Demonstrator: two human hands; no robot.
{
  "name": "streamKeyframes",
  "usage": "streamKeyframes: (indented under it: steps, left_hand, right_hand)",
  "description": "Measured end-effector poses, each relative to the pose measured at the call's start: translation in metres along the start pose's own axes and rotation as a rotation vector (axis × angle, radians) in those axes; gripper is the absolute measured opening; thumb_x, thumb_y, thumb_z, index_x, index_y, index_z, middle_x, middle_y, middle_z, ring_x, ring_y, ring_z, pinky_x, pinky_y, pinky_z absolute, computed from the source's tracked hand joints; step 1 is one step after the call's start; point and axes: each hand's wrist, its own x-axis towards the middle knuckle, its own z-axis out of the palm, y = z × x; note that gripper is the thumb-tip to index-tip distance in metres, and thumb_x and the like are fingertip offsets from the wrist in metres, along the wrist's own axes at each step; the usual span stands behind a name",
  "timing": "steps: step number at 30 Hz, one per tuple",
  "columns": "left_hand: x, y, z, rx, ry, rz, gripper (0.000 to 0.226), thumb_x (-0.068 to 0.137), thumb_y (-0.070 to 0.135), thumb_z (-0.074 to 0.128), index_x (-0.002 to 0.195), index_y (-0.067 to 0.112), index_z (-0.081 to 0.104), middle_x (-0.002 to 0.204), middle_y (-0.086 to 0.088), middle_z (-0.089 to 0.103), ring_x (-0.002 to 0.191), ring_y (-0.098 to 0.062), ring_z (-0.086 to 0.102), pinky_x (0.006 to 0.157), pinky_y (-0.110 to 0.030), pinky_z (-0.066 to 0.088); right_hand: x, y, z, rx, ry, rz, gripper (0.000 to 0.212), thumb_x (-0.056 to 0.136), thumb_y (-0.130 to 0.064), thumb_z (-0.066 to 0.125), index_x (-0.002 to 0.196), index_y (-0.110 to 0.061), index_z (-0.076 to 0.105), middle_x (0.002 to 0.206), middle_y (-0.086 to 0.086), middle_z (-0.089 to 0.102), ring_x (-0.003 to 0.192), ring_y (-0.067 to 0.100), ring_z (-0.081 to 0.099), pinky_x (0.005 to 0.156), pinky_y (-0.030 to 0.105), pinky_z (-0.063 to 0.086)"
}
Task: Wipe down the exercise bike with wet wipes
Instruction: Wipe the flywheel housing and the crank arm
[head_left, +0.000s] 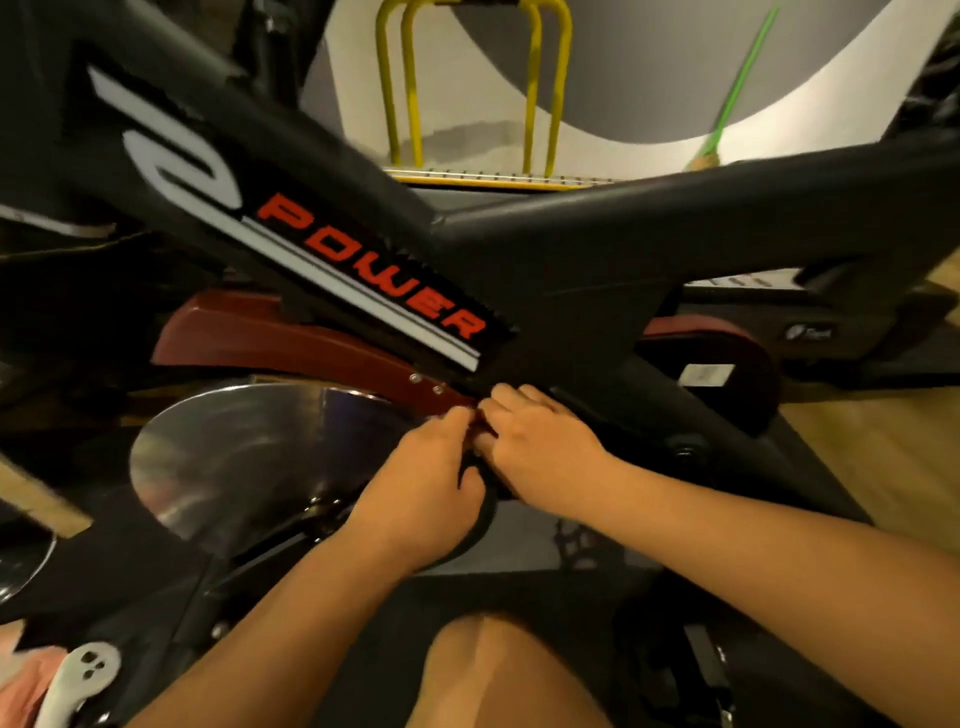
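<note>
Since both hands are curled fingertip to fingertip, left hand (431, 483) nearest me and right hand (540, 447) touching it, I can't tell if either pinches a wipe. Just beyond, the exercise bike (571, 260) frame slants up-left, flywheel (234, 452) leftward.

Left hand (431, 483): bare, back of hand and thumb in view, fingertips blurred.
Right hand (540, 447): bare, back of hand and knuckles in view.
Left forearm (291, 613): bare from wrist down to the bottom edge of view.
Right forearm (753, 540): bare from wrist out to the right edge of view.
Knee (498, 670): bare, rounded, bottom centre.
Pink cloth (21, 686): small patch in bottom left corner, perhaps a garment; too little shown to tell.
</note>
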Motion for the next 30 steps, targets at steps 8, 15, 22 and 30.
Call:
streamKeyframes:
  steps: [8,15,22,30]
  left_hand:
    - [0.053,0.097,0.008,0.203,-0.082,0.376,0.056,0.093,0.019,0.057,0.146,0.025,0.038,0.147,0.009,0.031,0.129,-0.011,0.04,0.104,-0.029,0.044]
    - [0.113,0.15,-0.018,0.534,0.385,0.531,0.069,0.081,0.034,0.066,0.143,0.018,0.038,0.147,-0.011,0.039,0.139,-0.03,0.033,0.115,-0.055,0.022]
    - [0.144,0.169,-0.027,0.623,0.284,0.339,0.07,0.085,0.07,0.045,0.137,0.025,0.036,0.119,-0.001,0.056,0.11,-0.024,0.054,0.091,-0.04,0.044]
    - [0.152,0.175,-0.037,0.576,0.197,0.289,0.067,0.078,0.076,0.054,0.125,0.03,0.044,0.113,0.003,0.061,0.104,-0.022,0.059,0.082,-0.037,0.047]
  right_hand:
    - [-0.1,0.1,-0.034,0.005,0.219,0.357,0.015,0.082,-0.013,0.053,0.083,-0.009,0.068,0.084,0.012,0.06,0.074,0.033,0.059,0.064,0.039,0.05]
    - [-0.142,0.196,-0.145,-0.127,0.718,0.846,0.022,0.088,-0.006,0.056,0.105,-0.008,0.07,0.108,0.017,0.056,0.085,0.025,0.056,0.071,0.022,0.045]
    - [-0.139,0.196,-0.079,0.153,0.778,1.193,0.005,0.076,-0.004,0.068,0.079,-0.007,0.065,0.091,0.006,0.057,0.081,0.015,0.051,0.069,0.01,0.028]
    - [-0.136,0.255,-0.14,0.11,0.826,1.341,0.012,0.087,-0.016,0.059,0.08,-0.021,0.051,0.1,0.006,0.058,0.083,0.009,0.042,0.068,0.018,0.027]
